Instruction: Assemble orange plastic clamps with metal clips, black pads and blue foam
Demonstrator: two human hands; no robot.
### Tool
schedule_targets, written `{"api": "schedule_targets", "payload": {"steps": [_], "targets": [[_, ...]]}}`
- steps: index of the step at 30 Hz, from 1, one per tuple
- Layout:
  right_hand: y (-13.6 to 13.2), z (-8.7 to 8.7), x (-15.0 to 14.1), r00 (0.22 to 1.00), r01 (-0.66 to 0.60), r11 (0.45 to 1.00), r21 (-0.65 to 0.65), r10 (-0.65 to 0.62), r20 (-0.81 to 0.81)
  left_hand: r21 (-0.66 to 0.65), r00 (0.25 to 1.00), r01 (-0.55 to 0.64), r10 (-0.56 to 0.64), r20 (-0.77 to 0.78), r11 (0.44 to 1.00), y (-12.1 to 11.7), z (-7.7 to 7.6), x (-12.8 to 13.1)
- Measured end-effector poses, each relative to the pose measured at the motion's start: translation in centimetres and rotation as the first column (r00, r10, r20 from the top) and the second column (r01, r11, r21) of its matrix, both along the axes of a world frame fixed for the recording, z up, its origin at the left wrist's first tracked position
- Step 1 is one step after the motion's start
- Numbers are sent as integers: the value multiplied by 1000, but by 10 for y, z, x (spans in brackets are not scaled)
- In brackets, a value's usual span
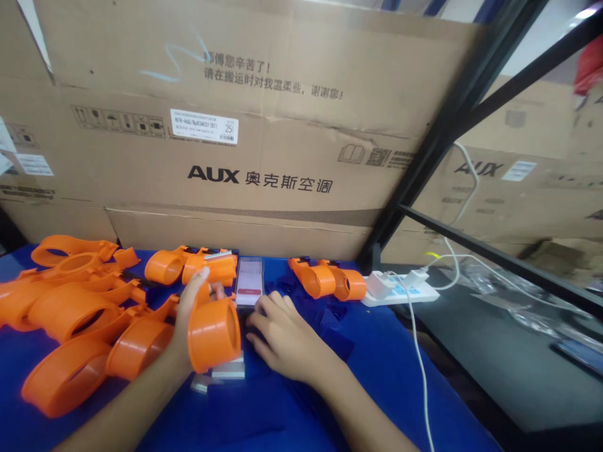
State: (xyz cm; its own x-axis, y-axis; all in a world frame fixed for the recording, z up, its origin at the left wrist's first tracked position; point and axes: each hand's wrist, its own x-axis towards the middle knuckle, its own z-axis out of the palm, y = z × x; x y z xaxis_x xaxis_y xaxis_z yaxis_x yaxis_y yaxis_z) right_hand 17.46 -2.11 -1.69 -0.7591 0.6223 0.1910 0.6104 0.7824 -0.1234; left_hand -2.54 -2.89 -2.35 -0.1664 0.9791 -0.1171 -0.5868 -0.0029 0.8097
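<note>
My left hand [192,307] is closed around an orange plastic ring piece [211,336], its wide loop facing me above the blue table cover. Just right of that loop, my right hand [287,336] is low over the cover with its fingers bent and apart. I see nothing certain between them; a dark patch lies by the fingertips. A phone [249,282] with a lit screen lies beyond my hands. Small pale grey blocks [229,369] sit below the held ring. More orange ring pieces [141,345] are heaped to the left.
Two orange ring pieces [318,280] lie at the back right. Beside them is a white power strip [400,290] with plugs and a white cable [419,364] trailing forward. A large cardboard box [264,147] walls off the back, and a black metal frame [424,150] slants at right.
</note>
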Motion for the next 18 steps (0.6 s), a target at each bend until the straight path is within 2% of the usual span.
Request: {"api": "schedule_targets", "payload": {"steps": [3,7,10,13,16,18], "targets": [[3,-2,0,1000,13,1000,13,-13,5,13,999,-6,6,51,1000,-1,-4,6],[2,-5,0,998,26,1000,5,-27,49,51,1000,7,-6,-2,999,4,-14,10],[2,-5,2,998,52,999,7,-53,23,65,996,25,-19,-87,998,6,-19,13],[4,0,7,973,158,987,8,-155,-171,83,983,51,-36,-179,995,5,-22,15],[6,5,10,826,299,954,-22,-270,-494,124,966,72,-38,-256,990,3,-24,19],[5,7,11,738,306,952,-28,-256,-625,142,951,76,-29,-309,987,1,-24,21]]}}
